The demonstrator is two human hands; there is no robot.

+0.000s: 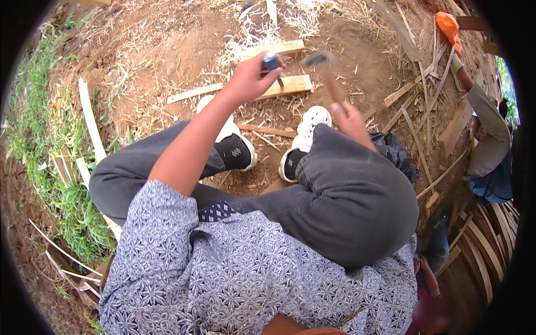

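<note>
My left hand is closed around a chisel with a blue handle and pale top. It stands roughly upright, its dark blade meeting a light wood piece on the ground in front of my feet. In my right hand is a hammer with a wooden handle, smeared by motion. The hammer's dark head is raised to the right of the chisel, apart from it. My white shoes are close to the wood piece.
Another plank lies beyond the wood piece amid pale shavings. Thin sticks and boards are scattered at right, beside a black plastic bag. Another person is at far right, near an orange cloth or bag. Grass grows at left.
</note>
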